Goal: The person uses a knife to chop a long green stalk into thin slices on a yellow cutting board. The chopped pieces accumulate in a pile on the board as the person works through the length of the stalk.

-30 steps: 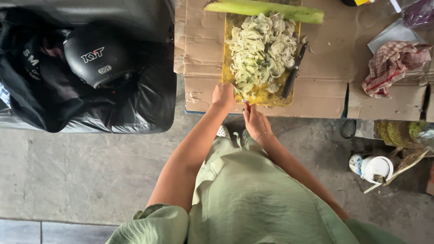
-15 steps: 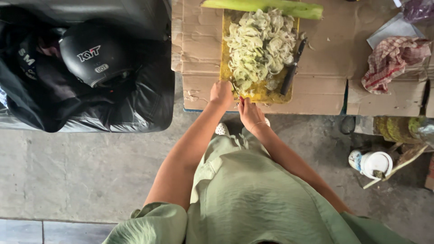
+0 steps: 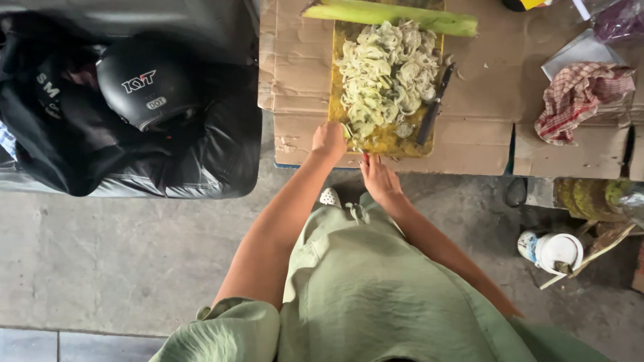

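Observation:
A yellow cutting board lies on flattened cardboard and carries a heap of pale sliced vegetable. A dark-handled knife rests on the board's right side. Across its far end lies a long green stalk. My left hand is curled over the board's near-left corner, beside the slices. My right hand is just below the near edge, its fingers stretched toward the edge and holding nothing.
A black helmet sits on black sheeting at the left. A red checked cloth lies at the right on the cardboard. On the concrete floor at the right are a white lidded container and some sticks.
Both hands stay at the board's near edge. The right hand has slipped slightly down and away from the edge, and the view has shifted a little.

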